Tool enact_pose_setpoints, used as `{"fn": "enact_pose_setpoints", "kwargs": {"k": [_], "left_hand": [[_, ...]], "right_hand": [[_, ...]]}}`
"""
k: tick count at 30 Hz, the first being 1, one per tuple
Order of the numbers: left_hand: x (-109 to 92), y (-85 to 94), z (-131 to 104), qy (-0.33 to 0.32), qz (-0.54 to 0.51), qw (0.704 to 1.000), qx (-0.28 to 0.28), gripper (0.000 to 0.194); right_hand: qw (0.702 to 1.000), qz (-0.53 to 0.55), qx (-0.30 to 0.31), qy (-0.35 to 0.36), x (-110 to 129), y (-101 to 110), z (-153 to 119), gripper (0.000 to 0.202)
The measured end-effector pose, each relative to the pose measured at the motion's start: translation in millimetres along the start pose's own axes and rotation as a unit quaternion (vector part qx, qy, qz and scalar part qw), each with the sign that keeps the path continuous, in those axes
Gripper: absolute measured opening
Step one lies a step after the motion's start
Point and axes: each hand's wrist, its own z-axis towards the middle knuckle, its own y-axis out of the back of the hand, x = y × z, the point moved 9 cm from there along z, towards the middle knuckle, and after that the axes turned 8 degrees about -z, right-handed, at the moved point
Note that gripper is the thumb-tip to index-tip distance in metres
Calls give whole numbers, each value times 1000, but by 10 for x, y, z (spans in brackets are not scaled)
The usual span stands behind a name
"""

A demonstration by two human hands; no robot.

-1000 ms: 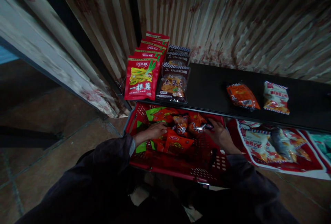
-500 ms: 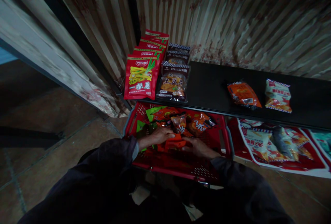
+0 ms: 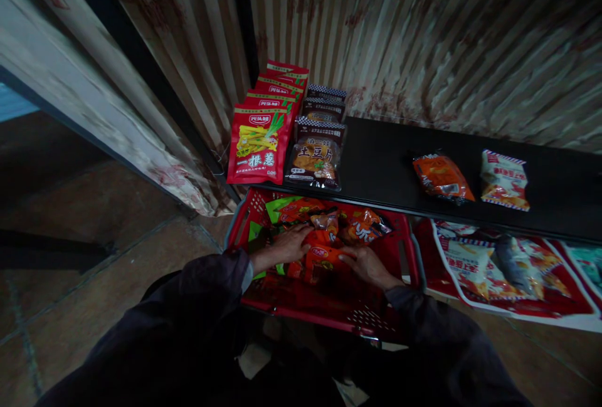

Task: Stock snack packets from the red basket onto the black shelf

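Observation:
In the head view, both hands are down inside a red plastic basket [image 3: 324,316]. Between them lies an orange snack bag [image 3: 323,264] with its red label facing up. My left hand [image 3: 286,248] reaches across the bags, fingers stretched out and thumb apart, close to the orange bag's upper left corner. At the bag's right edge, my right hand [image 3: 369,265] grips it with thumb and fingertips. Behind the hands are an orange-and-green bag [image 3: 296,208] and more orange snack bags [image 3: 364,225], some partly hidden by my left hand.
A black shelf [image 3: 376,150] runs behind the basket. Red snack packets [image 3: 258,147] and brown potato-chip packets [image 3: 316,156] stand in rows at its left end. An orange bag [image 3: 442,176] and a white bag [image 3: 505,180] lie farther right. Another red basket [image 3: 571,288] holds white bags below.
The orange bag has turned so its label shows between my hands. My left fingers have spread and moved slightly up and left, and my right hand has shifted slightly right.

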Motion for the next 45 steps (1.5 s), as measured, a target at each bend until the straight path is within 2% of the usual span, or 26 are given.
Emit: {"fn": "enact_pose_setpoints", "kwargs": {"k": [3, 6, 7, 9, 15, 21, 26, 29, 32, 35, 36, 38, 41, 43, 45], "left_hand": [[-18, 223, 11, -5, 6, 997, -79, 49], [-12, 526, -7, 10, 22, 984, -178, 47], [6, 601, -12, 21, 27, 980, -198, 47], [69, 670, -1, 53, 29, 977, -205, 47], [237, 563, 58, 113, 2, 984, -140, 41], [213, 526, 23, 119, 11, 984, -132, 43], [118, 474, -17, 95, 51, 985, -136, 40], [105, 426, -37, 88, 60, 986, -126, 39], [31, 482, -64, 51, 54, 984, -162, 39], [-71, 542, -80, -5, 3, 979, -202, 36], [-83, 514, -66, -17, -36, 981, -191, 34], [-69, 370, -17, -19, -150, 981, -124, 31], [-85, 99, 1, -5, -327, 945, -5, 33], [-161, 22, -35, -18, -391, 919, 32, 35], [-263, -1, -86, -34, -417, 907, 51, 36]], "right_hand": [[999, 29, 26, 24, 80, -36, -13, 37], [999, 37, 19, 22, 87, 2, -13, 37], [999, 35, 17, 21, 85, 7, -12, 36], [999, 30, 24, 24, 95, -16, -14, 35], [998, 17, 52, 32, 159, -102, -29, 36], [999, 24, 20, -38, -83, -93, 12, 39], [996, 65, 9, -54, -159, -93, 35, 35], [994, 97, 5, -51, -128, -23, 41, 40], [984, 170, 16, -42, -43, 65, 34, 48], [955, 291, 20, -53, 38, 177, 0, 49], [943, 325, 21, -62, 57, 212, -18, 49], [925, 370, 29, -81, 93, 264, -57, 48], [895, 432, 25, -107, 106, 327, -101, 46], [875, 470, -2, -117, 83, 387, -114, 46], [858, 501, -27, -114, 76, 453, -119, 44]]}}
